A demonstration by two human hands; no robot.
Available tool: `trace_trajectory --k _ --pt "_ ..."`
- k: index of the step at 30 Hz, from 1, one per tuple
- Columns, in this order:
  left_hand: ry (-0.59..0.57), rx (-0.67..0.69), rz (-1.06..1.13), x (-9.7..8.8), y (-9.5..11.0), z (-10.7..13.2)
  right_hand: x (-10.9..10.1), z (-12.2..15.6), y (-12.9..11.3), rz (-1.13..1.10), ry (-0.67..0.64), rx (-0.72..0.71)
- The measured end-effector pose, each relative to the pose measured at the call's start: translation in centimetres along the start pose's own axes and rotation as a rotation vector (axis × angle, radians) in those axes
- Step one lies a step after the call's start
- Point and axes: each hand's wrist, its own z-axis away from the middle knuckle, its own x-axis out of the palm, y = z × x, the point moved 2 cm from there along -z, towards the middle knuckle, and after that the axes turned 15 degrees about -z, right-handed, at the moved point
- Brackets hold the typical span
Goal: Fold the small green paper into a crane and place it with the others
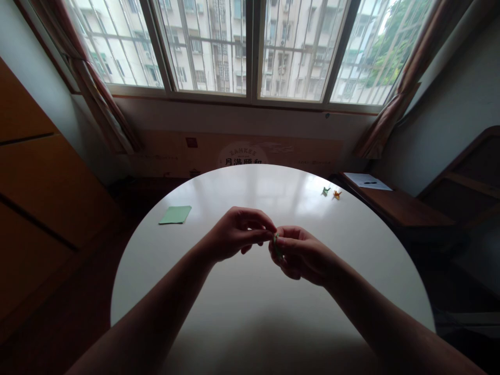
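Observation:
Above the middle of a round white table point(250, 312), my left hand point(234, 234) and my right hand point(299, 255) meet fingertip to fingertip. Both pinch a small folded piece of green paper point(276, 245), which is mostly hidden between the fingers. On the table's left part lies a stack of green square paper sheets point(175, 214). Two tiny folded paper figures, one green point(325, 191) and one orange point(336, 195), stand at the far right of the table.
A wide barred window point(250, 47) fills the wall ahead, with curtains at both sides. A wooden cabinet point(42, 198) stands at the left. A low wooden bench at the right carries a white sheet with a pen point(367, 181).

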Motion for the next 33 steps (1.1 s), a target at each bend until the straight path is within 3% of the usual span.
trace_trajectory --k 19,22,29,33 --pt "-0.001 0.023 0.046 0.2 0.3 -0.1 0.3 -0.2 0.4 -0.024 -0.005 -0.032" --pt "0.000 0.075 -0.034 0.1 0.9 0.1 0.3 -0.2 0.2 -0.006 0.023 -0.042" --pt "0.131 0.280 -0.471 -0.1 2.5 0.9 0.2 -0.2 -0.1 0.110 0.132 -0.136" --pt "0.187 0.374 -0.611 -0.3 2.8 1.2 0.1 -0.1 -0.2 0.152 0.163 -0.198"
